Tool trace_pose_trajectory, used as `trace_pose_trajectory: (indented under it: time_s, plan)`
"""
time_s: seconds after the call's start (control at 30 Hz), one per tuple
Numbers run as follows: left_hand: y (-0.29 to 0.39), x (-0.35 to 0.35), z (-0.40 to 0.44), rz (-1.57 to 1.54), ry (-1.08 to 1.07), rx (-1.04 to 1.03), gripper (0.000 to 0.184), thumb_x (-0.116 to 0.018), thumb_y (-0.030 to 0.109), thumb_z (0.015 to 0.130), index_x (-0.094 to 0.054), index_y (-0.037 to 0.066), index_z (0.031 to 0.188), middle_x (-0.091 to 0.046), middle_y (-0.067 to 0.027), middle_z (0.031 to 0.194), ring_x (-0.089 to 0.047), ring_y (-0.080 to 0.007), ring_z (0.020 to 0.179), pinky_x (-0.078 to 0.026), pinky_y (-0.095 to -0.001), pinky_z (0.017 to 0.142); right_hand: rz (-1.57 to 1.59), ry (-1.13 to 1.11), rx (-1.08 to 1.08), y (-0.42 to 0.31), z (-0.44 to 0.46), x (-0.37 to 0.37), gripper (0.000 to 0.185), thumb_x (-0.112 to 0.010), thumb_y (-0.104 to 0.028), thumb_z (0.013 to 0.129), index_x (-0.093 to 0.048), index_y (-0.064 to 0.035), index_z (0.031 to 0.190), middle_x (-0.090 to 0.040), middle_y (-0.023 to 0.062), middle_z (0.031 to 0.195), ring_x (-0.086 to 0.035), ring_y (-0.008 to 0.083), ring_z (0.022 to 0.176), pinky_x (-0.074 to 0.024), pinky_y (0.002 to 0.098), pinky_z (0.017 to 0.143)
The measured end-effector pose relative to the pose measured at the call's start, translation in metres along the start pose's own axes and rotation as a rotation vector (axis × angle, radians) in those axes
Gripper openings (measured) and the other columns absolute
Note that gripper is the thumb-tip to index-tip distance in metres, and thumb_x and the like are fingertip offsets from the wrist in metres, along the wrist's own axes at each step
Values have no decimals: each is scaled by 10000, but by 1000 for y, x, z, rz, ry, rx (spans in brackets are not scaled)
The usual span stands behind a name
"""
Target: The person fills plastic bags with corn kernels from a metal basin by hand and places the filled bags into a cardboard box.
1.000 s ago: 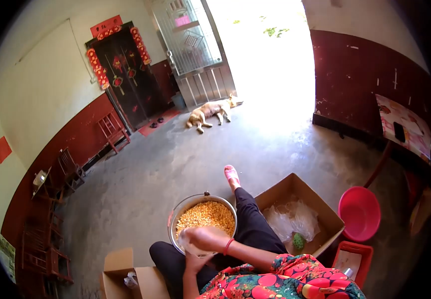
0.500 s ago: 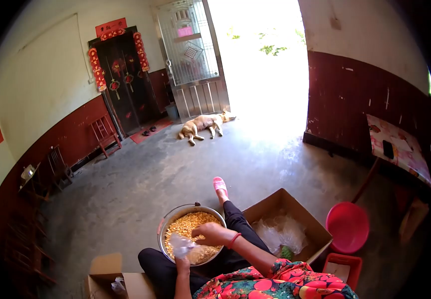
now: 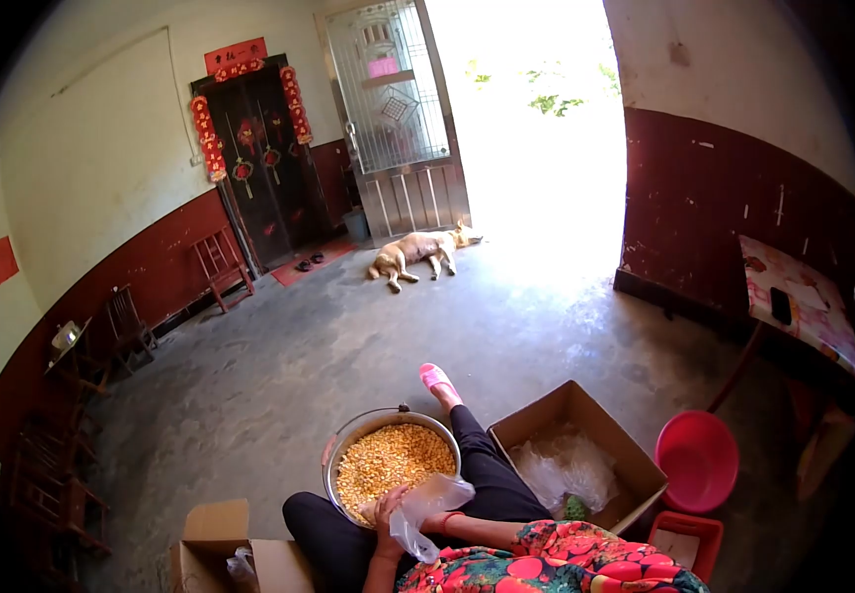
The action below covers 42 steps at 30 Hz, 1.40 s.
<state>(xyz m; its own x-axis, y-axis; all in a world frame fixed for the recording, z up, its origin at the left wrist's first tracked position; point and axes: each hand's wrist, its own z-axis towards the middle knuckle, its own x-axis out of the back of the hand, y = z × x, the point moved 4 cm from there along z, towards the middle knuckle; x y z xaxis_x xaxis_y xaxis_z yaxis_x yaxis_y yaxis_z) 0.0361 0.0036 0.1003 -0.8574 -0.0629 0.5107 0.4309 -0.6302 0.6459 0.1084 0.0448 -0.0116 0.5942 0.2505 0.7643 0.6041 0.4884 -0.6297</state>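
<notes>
A metal bucket full of yellow corn kernels stands between my legs. Over its near rim, my left hand is closed on a clear plastic bag. My right hand, with a red band at the wrist, reaches in from the right and touches the bag. The film covers its fingers, so their grip is hidden. The bag looks limp and lies across both hands, close to my lap.
An open cardboard box with plastic bags is on my right, beside a pink basin and a red bin. Another carton is on my left. A dog lies near the open door. A table stands at right.
My right hand has drawn back from the corn toward my lap. The bag has come down and to the right, and now spreads over the hands. The view has shifted slightly.
</notes>
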Motion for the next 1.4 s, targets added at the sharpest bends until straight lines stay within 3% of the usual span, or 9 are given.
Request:
trace_pose_trajectory:
  time_s: [0.13, 0.4, 0.57, 0.63, 0.8, 1.03, 1.07, 1.13, 1.4]
  plan:
    - [13, -4, 1, 356, -76, -213, 414, -570, 224, 653, -501, 47, 1020, -491, -106, 1048, -444, -256, 984, -308, -392, 835, 419, 84, -127, 18, -14, 7, 407, -516, -316, 728, -475, -20, 1004, -510, 109, 969, -499, 174, 852, -399, 286, 770]
    - [-30, 1, -14, 300, -44, 127, 940, -699, 308, 524, -180, -24, 1234, -326, -254, 1174, -314, -369, 1104, -252, -407, 925, 1953, 136, -36, -7, -27, 59, 306, -414, -265, 844, -475, -13, 1006, -509, 82, 968, -510, 108, 801, -431, 260, 732]
    - [-29, -17, -6, -289, -184, 213, 671, -670, 248, 565, -372, -25, 1101, -434, -184, 1085, -389, -306, 1046, -298, -365, 900, 1856, -127, -185, -78, -15, 104, 290, -465, -299, 803, -492, -48, 946, -513, 71, 874, -501, 161, 823, -405, 287, 762]
    - [-38, -5, -31, -480, -13, 371, 636, -652, 240, 585, -377, -20, 1097, -435, -174, 1079, -392, -294, 1040, -303, -358, 894, 29, 207, 297, -97, 5, 104, 318, -569, -253, 613, -525, -79, 875, -545, 116, 808, -523, 275, 791, -387, 383, 752]
    - [-70, 32, -84, -536, 306, 616, 548, -605, 221, 637, -391, -7, 1087, -438, -151, 1063, -399, -264, 1023, -318, -339, 879, -171, -101, 245, -129, 2, 65, 363, -495, -183, 691, -471, -44, 1026, -483, 145, 1033, -437, 280, 979, -215, 405, 949]
    - [-83, 12, -65, -402, 208, 546, 428, -540, 193, 708, -409, 10, 1073, -442, -117, 1040, -408, -222, 1000, -338, -313, 857, -898, -117, -1048, -102, 3, 5, 408, -290, -126, 805, -320, 49, 1173, -370, 197, 1187, -340, 274, 1123, -256, 341, 944]
    - [-84, 6, -61, -379, 198, 525, 411, -531, 189, 719, -412, 13, 1071, -442, -112, 1037, -410, -216, 997, -341, -310, 854, -788, -122, -913, -92, 3, -1, 395, -312, -120, 796, -340, 44, 1154, -392, 184, 1154, -358, 258, 1091, -272, 334, 923]
    - [-86, -6, -55, -328, 176, 475, 378, -513, 181, 739, -417, 18, 1067, -443, -103, 1031, -413, -204, 990, -347, -302, 848, 22, -176, 10, -91, 9, 29, 368, -357, -108, 777, -380, 34, 1116, -435, 158, 1088, -394, 225, 1028, -305, 321, 881]
    - [-117, -20, -55, -479, 299, 459, 201, -418, 110, 795, -466, -8, 951, -485, -68, 881, -448, -137, 837, -379, -270, 734, 882, 152, 47, -125, -1, 118, 279, -471, -79, 751, -491, 12, 1014, -550, 57, 917, -484, 90, 848, -401, 230, 721]
